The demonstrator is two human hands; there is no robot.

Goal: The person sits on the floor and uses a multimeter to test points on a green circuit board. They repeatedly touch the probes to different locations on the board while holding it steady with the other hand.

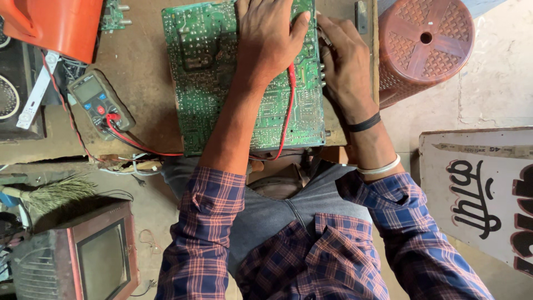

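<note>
Our left hand (266, 39) lies flat on the green circuit board (222, 94) and our right hand (347, 64) grips its right edge, so both fill the board's upper right. We see open board to the left of our left forearm. Bare desk (147, 83) lies between the board and the multimeter (99, 103), but red leads (139, 145) trail across its lower part. Another red lead (287, 111) crosses the board between our wrists. An orange housing (55, 25) blocks the far left corner, and a brown stool (425, 47) stands just beside the desk's right edge.
</note>
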